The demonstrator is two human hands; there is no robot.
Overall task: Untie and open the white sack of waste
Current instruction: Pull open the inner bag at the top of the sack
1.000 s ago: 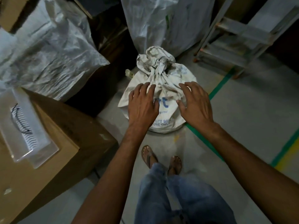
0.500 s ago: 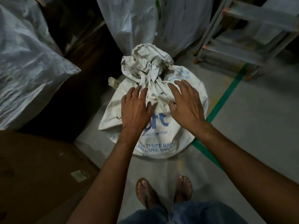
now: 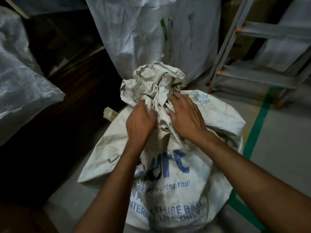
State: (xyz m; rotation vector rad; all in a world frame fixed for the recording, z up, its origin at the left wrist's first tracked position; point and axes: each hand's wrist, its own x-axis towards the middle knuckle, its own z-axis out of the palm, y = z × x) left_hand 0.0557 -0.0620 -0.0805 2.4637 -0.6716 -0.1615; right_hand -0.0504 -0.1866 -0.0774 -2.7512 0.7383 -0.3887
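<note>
The white woven sack (image 3: 210, 132) with blue print stands on the floor right in front of me. Its top is bunched into a crumpled tied neck (image 3: 151, 81). My left hand (image 3: 139, 121) sits on the left side of that neck, fingers curled into the folds and thumb pressed against the fabric. My right hand (image 3: 185, 118) lies on the right side, fingers spread, fingertips touching the knot. The tie itself is hidden among the folds.
A tall white sack (image 3: 143, 39) stands just behind. A grey metal stepladder (image 3: 252, 78) is at the right, beside a green floor line (image 3: 257, 128). A plastic-wrapped bundle (image 3: 20, 81) and dark wooden boards (image 3: 75, 73) fill the left. A small cream plastic piece (image 3: 110, 113) lies by the sack.
The view has closed in on the sack. Both hands have slid up from its front face to the tied neck, and the left fingers have curled into the folds.
</note>
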